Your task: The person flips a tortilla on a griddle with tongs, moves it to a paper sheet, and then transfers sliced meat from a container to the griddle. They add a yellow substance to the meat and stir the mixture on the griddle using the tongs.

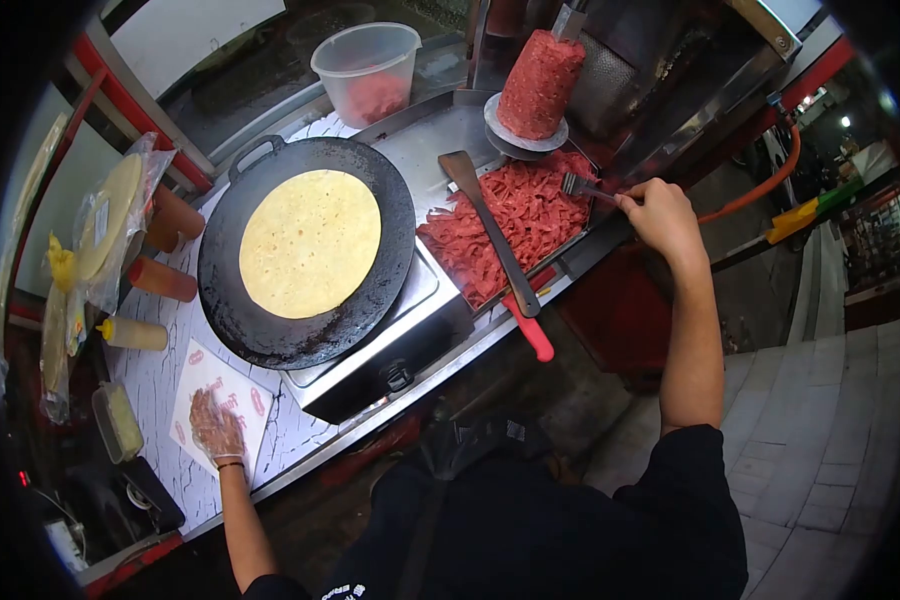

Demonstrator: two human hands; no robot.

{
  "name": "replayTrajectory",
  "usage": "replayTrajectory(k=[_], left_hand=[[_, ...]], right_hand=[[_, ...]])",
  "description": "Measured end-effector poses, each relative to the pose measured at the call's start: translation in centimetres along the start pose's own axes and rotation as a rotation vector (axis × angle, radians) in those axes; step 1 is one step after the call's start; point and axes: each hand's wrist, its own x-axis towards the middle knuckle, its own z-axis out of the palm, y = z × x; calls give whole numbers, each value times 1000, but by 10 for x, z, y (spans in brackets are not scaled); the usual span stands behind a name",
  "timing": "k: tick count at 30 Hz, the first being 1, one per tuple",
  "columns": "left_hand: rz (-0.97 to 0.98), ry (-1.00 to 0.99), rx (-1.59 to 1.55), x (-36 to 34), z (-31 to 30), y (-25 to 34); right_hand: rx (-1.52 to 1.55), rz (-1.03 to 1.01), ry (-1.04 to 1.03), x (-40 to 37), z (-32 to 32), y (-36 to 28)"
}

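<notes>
Steel in grip: clenching a fork [580,186] in the right hand [660,215] at upper right, pointing its long axis left into the shaved meat [515,225]. Resting the gloved left hand [215,425], released and flat, on printed paper [205,375], lower left, well apart from the meat.

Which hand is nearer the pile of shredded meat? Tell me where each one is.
Right. The right hand holds a fork into the shredded meat at its right edge. The left hand rests on printed paper, on the other side of the pan.
</notes>
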Motion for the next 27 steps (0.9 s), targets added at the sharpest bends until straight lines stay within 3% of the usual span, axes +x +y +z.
replayTrajectory(k=[6, 14, 21, 25, 27], left_hand=[[-31, -24, 30, 2, -3, 2], [-43, -29, 50, 1, -1, 1], [-36, -32, 43, 1, -1, -2], [-39, -54, 59, 4, -2, 1], [-51, -63, 71, 2, -3, 0]], right_hand=[[-18, 24, 63, 8, 30, -4], [158, -74, 185, -5, -8, 7], [319, -24, -34, -11, -13, 3], [326, -27, -72, -8, 4, 11], [202, -18, 5, -9, 9, 12]])
